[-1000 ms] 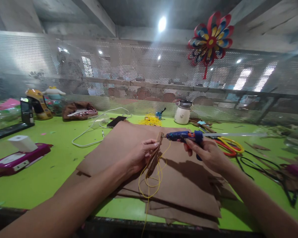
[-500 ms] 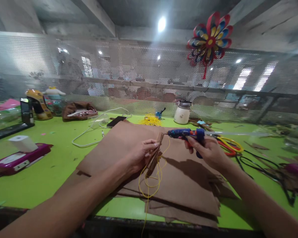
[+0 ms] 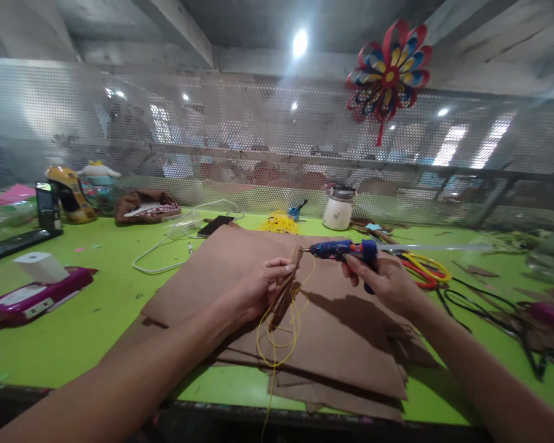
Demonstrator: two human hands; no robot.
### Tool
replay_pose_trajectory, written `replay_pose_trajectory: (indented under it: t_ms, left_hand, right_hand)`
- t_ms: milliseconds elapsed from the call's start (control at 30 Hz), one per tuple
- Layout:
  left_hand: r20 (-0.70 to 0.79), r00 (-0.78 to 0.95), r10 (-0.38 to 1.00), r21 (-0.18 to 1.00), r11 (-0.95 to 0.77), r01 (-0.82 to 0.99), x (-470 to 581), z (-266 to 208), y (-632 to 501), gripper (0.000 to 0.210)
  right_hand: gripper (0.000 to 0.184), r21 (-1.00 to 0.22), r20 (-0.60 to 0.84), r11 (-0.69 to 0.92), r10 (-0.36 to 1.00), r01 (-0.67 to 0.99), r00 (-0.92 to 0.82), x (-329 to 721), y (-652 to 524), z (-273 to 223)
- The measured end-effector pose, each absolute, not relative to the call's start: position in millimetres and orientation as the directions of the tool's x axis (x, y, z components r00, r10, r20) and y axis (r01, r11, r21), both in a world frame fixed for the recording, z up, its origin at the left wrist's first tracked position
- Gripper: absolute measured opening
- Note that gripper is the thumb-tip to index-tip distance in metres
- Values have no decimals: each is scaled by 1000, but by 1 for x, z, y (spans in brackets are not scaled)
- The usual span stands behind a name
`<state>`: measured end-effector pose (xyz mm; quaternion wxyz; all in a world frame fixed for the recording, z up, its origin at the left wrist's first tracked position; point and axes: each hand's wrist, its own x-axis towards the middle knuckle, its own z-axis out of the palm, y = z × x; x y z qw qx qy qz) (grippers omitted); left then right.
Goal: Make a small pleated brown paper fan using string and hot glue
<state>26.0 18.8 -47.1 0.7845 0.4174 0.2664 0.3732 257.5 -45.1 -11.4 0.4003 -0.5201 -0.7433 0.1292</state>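
Note:
Pinched in my left hand (image 3: 263, 286) is a narrow folded strip of brown cardboard (image 3: 284, 295), held tilted above a stack of brown cardboard sheets (image 3: 346, 354). A thin yellow cord (image 3: 297, 326) hangs in loops around the strip and trails down over the table's front edge. My right hand (image 3: 385, 277) grips a blue hot glue gun (image 3: 335, 248), with a long clear glue stick (image 3: 434, 247) sticking out of its back. The gun's nozzle points left and meets the strip's upper end; whether glue is coming out is too small to see.
On the green table (image 3: 106, 314) stand a purple power strip (image 3: 37, 295) with a white charger, a phone (image 3: 216, 226), a white jar (image 3: 338, 209) and a heap of yellow cord (image 3: 279, 223). Dark cables (image 3: 493, 307) lie at the right. A paper flower (image 3: 390, 77) hangs above.
Almost nothing differs. The glue gun and my right hand have shifted very slightly left along with the whole view; the nozzle stays at the strip's top.

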Motion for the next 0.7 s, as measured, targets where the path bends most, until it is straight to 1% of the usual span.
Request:
replay_pose_trajectory:
  t_ms: [300, 533, 700]
  left_hand:
    - [-107, 573, 813, 866, 359, -349, 26, -44, 18, 20]
    - [-117, 582, 805, 862, 373, -342, 27, -43, 16, 21]
    - [-121, 593, 796, 861, 382, -337, 26, -46, 18, 22]
  right_hand:
    - [37, -607, 398, 406, 900, 683, -181, 260, -45, -15]
    - [38, -634, 422, 390, 898, 668, -124, 258, -46, -15]
    - [39, -631, 442, 370, 894, 681, -76, 257, -44, -16]
